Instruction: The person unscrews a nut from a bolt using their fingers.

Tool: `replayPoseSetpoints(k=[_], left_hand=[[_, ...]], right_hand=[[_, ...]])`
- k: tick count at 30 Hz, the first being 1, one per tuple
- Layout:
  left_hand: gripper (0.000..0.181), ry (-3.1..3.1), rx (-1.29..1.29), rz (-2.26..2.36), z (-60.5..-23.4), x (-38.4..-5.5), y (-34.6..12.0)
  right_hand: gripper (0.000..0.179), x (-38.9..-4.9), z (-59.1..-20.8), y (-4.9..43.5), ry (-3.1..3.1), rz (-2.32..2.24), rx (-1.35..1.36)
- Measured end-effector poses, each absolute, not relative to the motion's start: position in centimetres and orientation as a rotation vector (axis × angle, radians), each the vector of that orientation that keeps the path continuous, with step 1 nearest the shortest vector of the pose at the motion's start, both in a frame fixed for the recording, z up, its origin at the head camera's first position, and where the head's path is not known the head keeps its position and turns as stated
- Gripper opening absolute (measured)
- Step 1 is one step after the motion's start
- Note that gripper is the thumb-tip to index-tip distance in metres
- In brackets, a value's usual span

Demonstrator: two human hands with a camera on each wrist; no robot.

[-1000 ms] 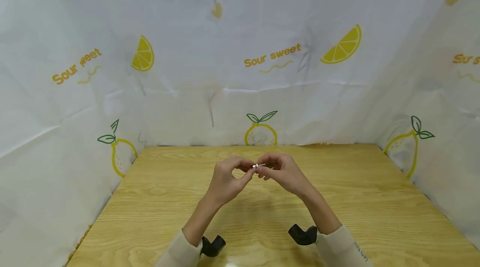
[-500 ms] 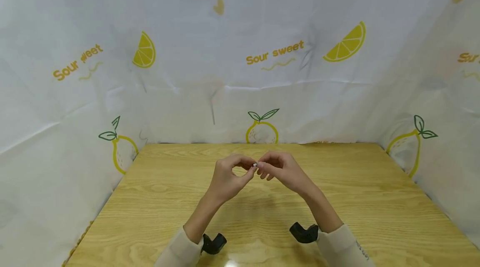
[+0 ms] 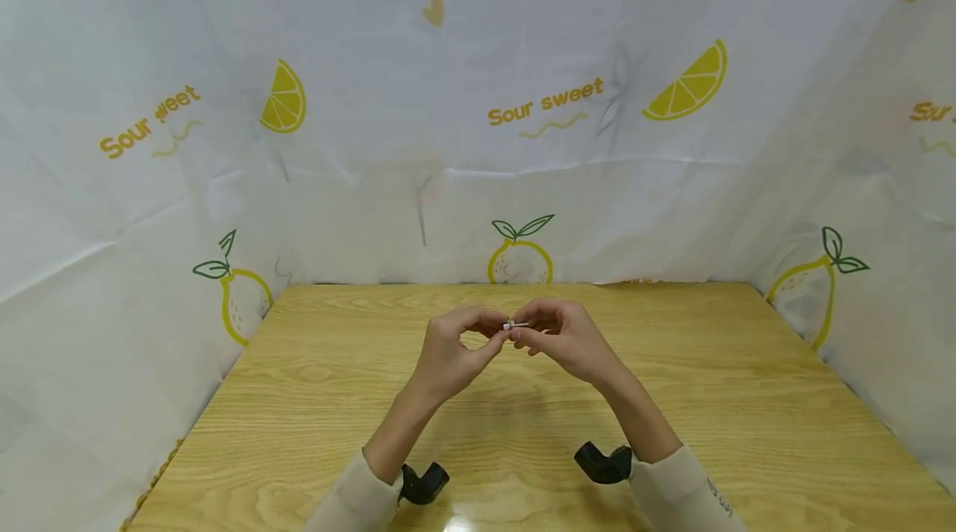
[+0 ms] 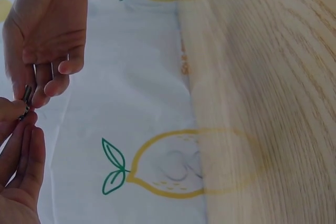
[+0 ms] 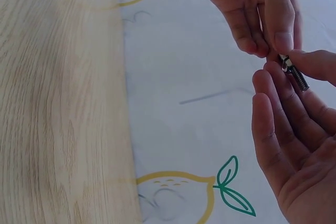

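Observation:
A small metal bolt (image 3: 521, 324) is held above the table between both hands, its threaded shank (image 5: 300, 79) pointing toward the right palm. My left hand (image 3: 452, 354) pinches the head end between thumb and forefinger. Around the shank, close to the head, sits a nut (image 5: 286, 64). My right hand (image 3: 565, 341) has its thumb and forefinger tips at this nut, pinching it, with the other fingers loosely bent below. Fingertips partly cover the bolt's head and the nut. In the left wrist view, the dark shank (image 4: 27, 94) shows between the two hands.
A wooden table (image 3: 336, 432) lies under the hands. White cloth with lemon prints (image 3: 373, 142) rises behind it and on both sides. Black curved mounts (image 3: 426, 484) are at the wrists, by the pale sleeves (image 3: 358, 499).
Half a second ago the right fingers covered the shank; now it shows again as the right fingertips have shifted. The left hand keeps its pinch, nearly still.

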State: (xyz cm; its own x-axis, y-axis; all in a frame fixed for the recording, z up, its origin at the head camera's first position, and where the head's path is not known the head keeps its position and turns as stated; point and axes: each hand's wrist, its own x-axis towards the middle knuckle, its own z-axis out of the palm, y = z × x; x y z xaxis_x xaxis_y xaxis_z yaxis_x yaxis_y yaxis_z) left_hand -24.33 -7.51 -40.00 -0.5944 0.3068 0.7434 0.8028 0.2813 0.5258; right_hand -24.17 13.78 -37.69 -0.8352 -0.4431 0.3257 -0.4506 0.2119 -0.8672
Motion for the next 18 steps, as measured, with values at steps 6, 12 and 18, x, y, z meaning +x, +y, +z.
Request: replayPoseSetpoints(k=[6,12,18], left_hand=[[0.013,-2.042,-1.001,-1.278,-39.92,-24.34,-7.54],[0.012,-2.046,-0.993,-1.293,-39.95,-24.39,-7.54],[0.011,-2.058,-0.993,-1.302,-40.04,-24.43,-7.58]], right_hand=[[0.016,-24.30,-37.82,13.80,-2.423,1.743,0.904],[0.015,-24.27,-37.84,13.77,-2.411,1.752,0.896],[0.018,-24.28,-37.76,13.80,-2.431,1.761,0.892]])
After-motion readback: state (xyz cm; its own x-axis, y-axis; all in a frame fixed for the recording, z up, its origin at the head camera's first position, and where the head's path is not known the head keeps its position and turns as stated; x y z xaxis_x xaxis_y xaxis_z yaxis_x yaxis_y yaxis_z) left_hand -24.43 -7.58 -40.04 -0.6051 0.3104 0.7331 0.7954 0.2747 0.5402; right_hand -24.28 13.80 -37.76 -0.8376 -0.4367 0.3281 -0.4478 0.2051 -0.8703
